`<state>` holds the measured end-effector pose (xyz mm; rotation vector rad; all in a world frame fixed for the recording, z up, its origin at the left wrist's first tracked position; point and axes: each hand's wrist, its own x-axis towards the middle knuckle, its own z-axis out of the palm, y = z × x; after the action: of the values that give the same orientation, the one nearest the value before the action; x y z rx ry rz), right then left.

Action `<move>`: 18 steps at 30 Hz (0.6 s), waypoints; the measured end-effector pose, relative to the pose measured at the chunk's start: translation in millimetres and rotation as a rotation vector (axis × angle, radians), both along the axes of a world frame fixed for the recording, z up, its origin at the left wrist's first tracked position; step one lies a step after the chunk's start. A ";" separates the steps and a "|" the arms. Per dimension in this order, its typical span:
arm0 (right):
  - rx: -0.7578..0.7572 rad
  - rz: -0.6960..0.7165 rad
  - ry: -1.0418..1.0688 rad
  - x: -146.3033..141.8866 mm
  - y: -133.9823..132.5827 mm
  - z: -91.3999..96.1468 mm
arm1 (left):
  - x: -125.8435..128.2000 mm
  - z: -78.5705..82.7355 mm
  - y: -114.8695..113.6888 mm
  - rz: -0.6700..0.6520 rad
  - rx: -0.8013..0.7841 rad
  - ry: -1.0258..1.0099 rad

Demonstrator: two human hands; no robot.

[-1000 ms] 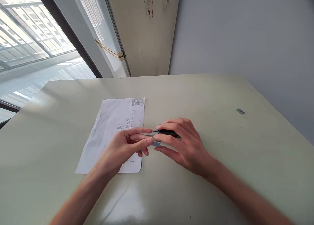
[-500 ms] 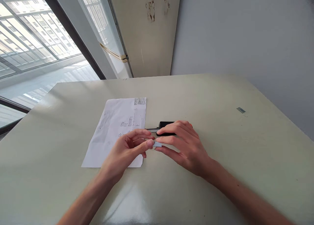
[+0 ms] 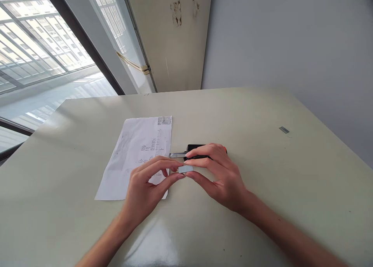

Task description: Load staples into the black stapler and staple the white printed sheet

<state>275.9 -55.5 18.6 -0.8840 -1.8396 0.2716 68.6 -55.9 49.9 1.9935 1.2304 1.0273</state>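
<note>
A small, pale grey strip of staples (image 3: 185,169) is held between the fingertips of both hands. My left hand (image 3: 150,183) pinches its left end between thumb and fingers. At the right end, the thumb and a finger of my right hand (image 3: 220,174) close on it. Just behind the strip lies a black stapler (image 3: 194,147) with a metal part (image 3: 177,155) sticking out to the left and a bit of red at its right end. My right hand hides much of the stapler.
A printed sheet of white paper (image 3: 131,146) lies to the left, partly under my left hand in the view. A small grey piece (image 3: 284,130) rests far right on the pale table (image 3: 233,115). Windows, a cabinet side and a wall stand beyond.
My left hand has turned and shifted its grip, with its thumb now lower on the strip's edge. More of the strip's face shows. The stapler's metal part appears brighter and more visible.
</note>
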 end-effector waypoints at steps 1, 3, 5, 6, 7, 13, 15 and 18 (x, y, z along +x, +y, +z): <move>0.001 -0.001 -0.009 0.2 0.0 -0.3 | -0.7 -0.5 0.1 -0.004 0.015 0.005; -0.002 -0.001 -0.035 1.1 0.2 -0.6 | -2.9 -1.2 0.9 -0.002 0.030 0.025; -0.008 -0.002 -0.075 3.0 1.0 -0.6 | -6.4 -2.0 3.5 0.023 0.024 0.069; -0.008 -0.011 -0.094 4.3 1.8 -0.8 | -8.6 -2.7 5.7 0.038 0.021 0.100; -0.008 -0.026 -0.106 5.8 2.7 -1.1 | -11.1 -3.8 8.8 0.052 0.022 0.135; -0.055 -0.172 -0.057 13.2 8.7 -5.5 | -24.9 -18.3 31.3 0.050 0.086 0.322; -0.069 -0.188 -0.049 14.0 9.8 -6.9 | -26.4 -24.2 34.9 0.012 0.094 0.366; -0.086 -0.177 -0.049 14.1 10.7 -8.3 | -26.3 -31.1 36.2 -0.013 0.113 0.398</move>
<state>290.1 -44.8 10.2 -1.1152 -1.7922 0.2212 42.3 -19.7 18.8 2.3701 1.3819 0.7268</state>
